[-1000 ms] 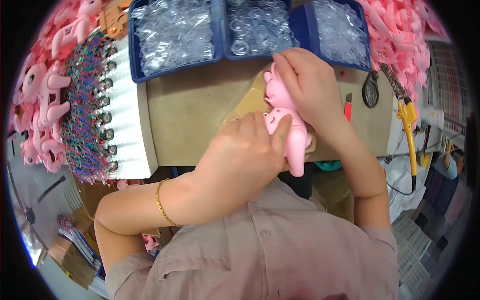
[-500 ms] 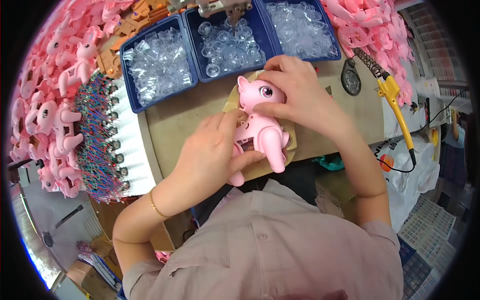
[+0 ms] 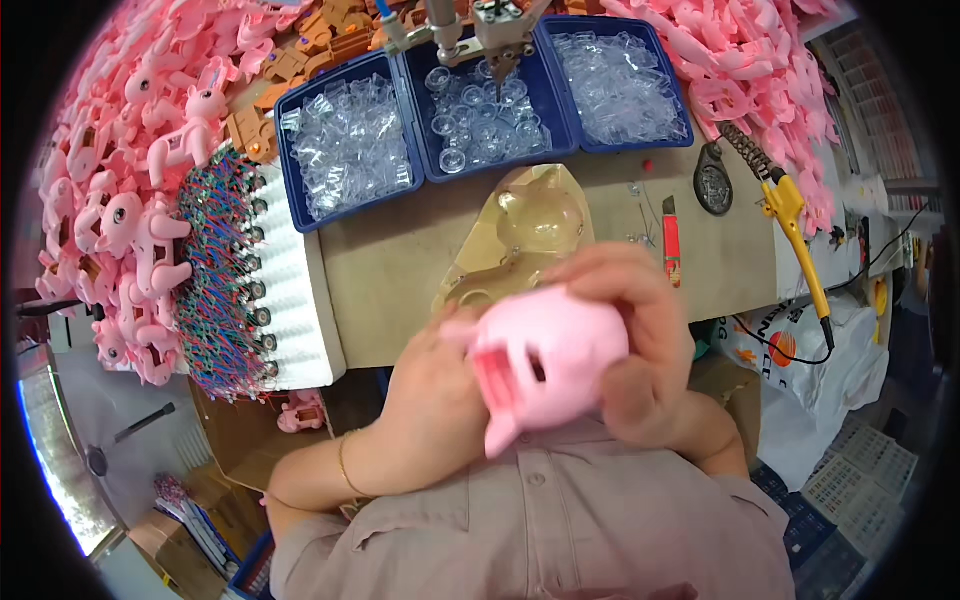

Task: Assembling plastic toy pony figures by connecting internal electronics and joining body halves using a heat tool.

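Note:
A pink plastic toy pony (image 3: 565, 350) is held up close to my chest, its head turned toward the camera so that an ear and slots in the head show. My right hand (image 3: 645, 340) curls its fingers and thumb round the right side of the head. On the other side my left hand (image 3: 430, 395) grips the toy, most of its fingers hidden behind it. The toy is slightly blurred. Just beyond it on the table lies a yellowish, see-through shaped holder (image 3: 530, 215) with rounded hollows and nothing in it.
Three joined blue bins (image 3: 432, 178) hold clear plastic parts under a metal machine head (image 3: 490, 40). Pink pony shells (image 3: 140, 225) and bundled coloured wires (image 3: 215, 290) lie left. Rightward are a red cutter (image 3: 671, 245), a black oval tag (image 3: 713, 180) and a yellow soldering iron (image 3: 790, 210).
Both hands have lifted the pony out of the holder toward my chest and turned it so the top of its head faces up. The holder and red cutter are now uncovered.

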`<state>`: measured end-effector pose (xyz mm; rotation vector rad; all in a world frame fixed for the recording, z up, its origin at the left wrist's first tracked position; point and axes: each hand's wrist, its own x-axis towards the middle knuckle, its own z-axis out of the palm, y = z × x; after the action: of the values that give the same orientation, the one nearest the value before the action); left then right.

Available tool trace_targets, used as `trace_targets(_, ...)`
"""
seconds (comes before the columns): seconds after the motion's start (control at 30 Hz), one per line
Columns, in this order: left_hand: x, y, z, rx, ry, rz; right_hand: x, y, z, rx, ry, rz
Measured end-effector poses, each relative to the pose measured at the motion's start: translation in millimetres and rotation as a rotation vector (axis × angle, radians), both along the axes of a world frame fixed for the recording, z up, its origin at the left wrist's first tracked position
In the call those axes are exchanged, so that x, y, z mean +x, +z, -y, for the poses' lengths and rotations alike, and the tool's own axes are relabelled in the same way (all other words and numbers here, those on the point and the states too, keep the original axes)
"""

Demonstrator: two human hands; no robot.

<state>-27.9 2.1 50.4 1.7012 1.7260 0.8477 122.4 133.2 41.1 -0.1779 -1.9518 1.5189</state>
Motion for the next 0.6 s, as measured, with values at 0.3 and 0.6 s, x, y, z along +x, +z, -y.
trace_targets(0.3,5,-31,-29,0.553,0.311,-0.291,-33,24,7,0.156,-0.25,-0.279)
trace_targets(0.6,5,-7,-23,0.27,0.25,-0.214,-39,22,2,-0.013,-0.309,-0.233)
